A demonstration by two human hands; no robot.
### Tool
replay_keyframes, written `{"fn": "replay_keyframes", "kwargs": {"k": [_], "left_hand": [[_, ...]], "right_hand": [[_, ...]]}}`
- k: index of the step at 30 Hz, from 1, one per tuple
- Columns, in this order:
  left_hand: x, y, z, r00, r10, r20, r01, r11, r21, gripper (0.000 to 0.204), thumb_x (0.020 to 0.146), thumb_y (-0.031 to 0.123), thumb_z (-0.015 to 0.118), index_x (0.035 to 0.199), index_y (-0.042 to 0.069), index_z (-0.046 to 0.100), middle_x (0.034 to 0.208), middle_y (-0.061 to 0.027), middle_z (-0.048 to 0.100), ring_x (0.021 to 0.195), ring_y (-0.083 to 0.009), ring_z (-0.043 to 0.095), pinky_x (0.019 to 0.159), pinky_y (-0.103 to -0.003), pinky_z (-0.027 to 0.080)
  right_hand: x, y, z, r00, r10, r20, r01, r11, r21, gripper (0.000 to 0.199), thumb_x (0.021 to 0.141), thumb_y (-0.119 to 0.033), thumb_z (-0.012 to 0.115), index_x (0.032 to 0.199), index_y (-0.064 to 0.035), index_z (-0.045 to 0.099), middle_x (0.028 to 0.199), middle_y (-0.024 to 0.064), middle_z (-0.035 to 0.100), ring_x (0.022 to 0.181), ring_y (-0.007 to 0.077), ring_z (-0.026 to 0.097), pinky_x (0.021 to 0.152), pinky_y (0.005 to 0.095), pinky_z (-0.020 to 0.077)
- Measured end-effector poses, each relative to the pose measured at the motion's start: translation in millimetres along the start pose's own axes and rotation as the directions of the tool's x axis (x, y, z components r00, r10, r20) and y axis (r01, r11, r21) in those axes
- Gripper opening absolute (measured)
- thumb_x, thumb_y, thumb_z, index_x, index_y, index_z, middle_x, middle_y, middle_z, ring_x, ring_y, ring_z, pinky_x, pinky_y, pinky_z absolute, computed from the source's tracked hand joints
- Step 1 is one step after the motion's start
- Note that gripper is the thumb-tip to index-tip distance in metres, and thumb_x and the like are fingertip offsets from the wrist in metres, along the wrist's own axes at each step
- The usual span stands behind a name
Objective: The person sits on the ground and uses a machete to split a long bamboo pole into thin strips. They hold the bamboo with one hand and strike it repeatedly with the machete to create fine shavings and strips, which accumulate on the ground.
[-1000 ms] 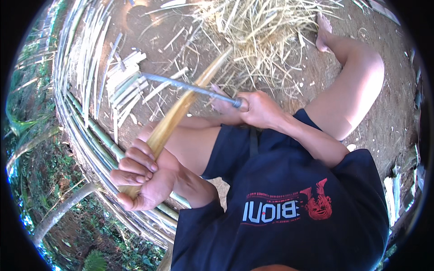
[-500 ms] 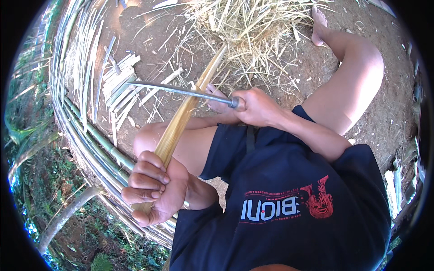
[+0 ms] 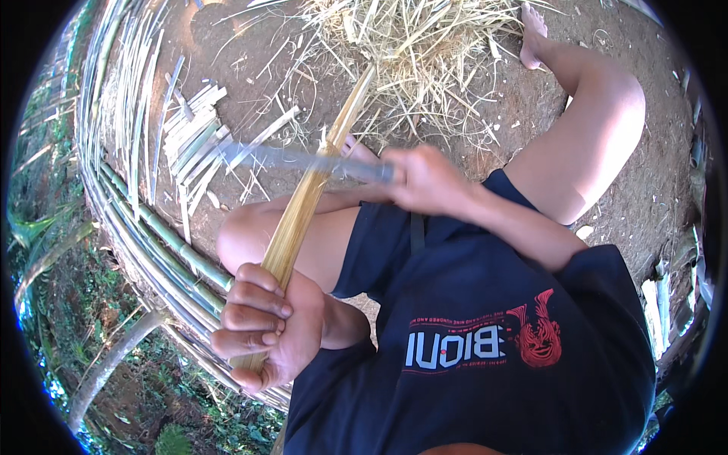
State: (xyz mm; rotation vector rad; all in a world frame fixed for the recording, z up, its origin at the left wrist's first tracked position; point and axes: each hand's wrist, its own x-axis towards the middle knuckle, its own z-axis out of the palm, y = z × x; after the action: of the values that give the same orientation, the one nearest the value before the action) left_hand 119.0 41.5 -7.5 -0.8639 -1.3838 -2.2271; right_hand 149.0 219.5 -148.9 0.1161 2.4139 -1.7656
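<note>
My left hand (image 3: 265, 326) is wrapped round the lower end of a split bamboo strip (image 3: 294, 220), yellowish and slanting up and away to the right. The strip narrows to a pale end, with small shavings curling from its upper part. My right hand (image 3: 428, 180) is closed on the handle of a long-bladed knife (image 3: 292, 160). The blade lies across the strip, pointing left, and is smeared by motion. How deeply its edge meets the bamboo, I cannot tell.
A heap of thin bamboo shavings (image 3: 417, 61) lies ahead on the dirt ground. Short split pieces (image 3: 199, 136) are stacked to the left, near long slats (image 3: 140, 98). Long bamboo poles (image 3: 178, 244) curve along the left side. My bent legs flank the work.
The knife blade has blurred with movement and sits slightly lower along its length. My left hand and the strip have shifted slightly.
</note>
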Motion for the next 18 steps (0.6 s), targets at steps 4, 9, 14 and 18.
{"fn": "replay_keyframes", "kwargs": {"k": [4, 9, 14, 18], "left_hand": [[3, 0, -4, 1.000, -0.001, -0.024, 0.002, 1.000, 0.021, 0.043, 0.095, 0.043, 0.045, 0.066, 0.012, 0.039, 0.047, -0.0010, 0.034, 0.042, -0.0126, 0.032, 0.051, -0.029, 0.029], [3, 2, -3, 0.999, -0.003, -0.045, 0.004, 1.000, 0.026, 0.044, 0.095, 0.043, 0.044, 0.065, 0.012, 0.039, 0.047, -0.0012, 0.034, 0.042, -0.0128, 0.032, 0.051, -0.029, 0.028], [10, -3, -11, 0.998, 0.005, -0.063, -0.004, 1.000, 0.017, 0.043, 0.095, 0.042, 0.043, 0.065, 0.012, 0.039, 0.049, -0.0013, 0.034, 0.042, -0.0133, 0.032, 0.050, -0.030, 0.027], [16, 0, -7, 0.998, -0.013, -0.054, 0.014, 1.000, 0.026, 0.043, 0.096, 0.041, 0.041, 0.065, 0.012, 0.038, 0.049, -0.0008, 0.033, 0.041, -0.0126, 0.031, 0.050, -0.030, 0.028]], "right_hand": [[1, -4, -4, 1.000, -0.017, -0.010, 0.017, 1.000, -0.014, 0.011, 0.077, -0.012, 0.062, 0.077, -0.0023, 0.057, 0.061, 0.0207, 0.058, 0.059, 0.0415, 0.061, 0.054, 0.0458, 0.0468], [15, 24, 1, 0.989, 0.149, 0.002, -0.149, 0.989, -0.025, 0.010, 0.076, -0.011, 0.062, 0.077, -0.0023, 0.058, 0.061, 0.0218, 0.058, 0.059, 0.0424, 0.061, 0.054, 0.0464, 0.0475], [12, 6, 0, 0.994, -0.087, -0.059, 0.084, 0.996, -0.040, 0.009, 0.077, -0.010, 0.061, 0.076, -0.0022, 0.058, 0.062, 0.0220, 0.059, 0.058, 0.0407, 0.062, 0.054, 0.0464, 0.0489], [28, 46, 5, 0.994, 0.038, -0.101, -0.052, 0.989, -0.141, 0.007, 0.077, -0.009, 0.059, 0.078, -0.0017, 0.061, 0.062, 0.0201, 0.061, 0.056, 0.0373, 0.064, 0.054, 0.0445, 0.0511]]}}
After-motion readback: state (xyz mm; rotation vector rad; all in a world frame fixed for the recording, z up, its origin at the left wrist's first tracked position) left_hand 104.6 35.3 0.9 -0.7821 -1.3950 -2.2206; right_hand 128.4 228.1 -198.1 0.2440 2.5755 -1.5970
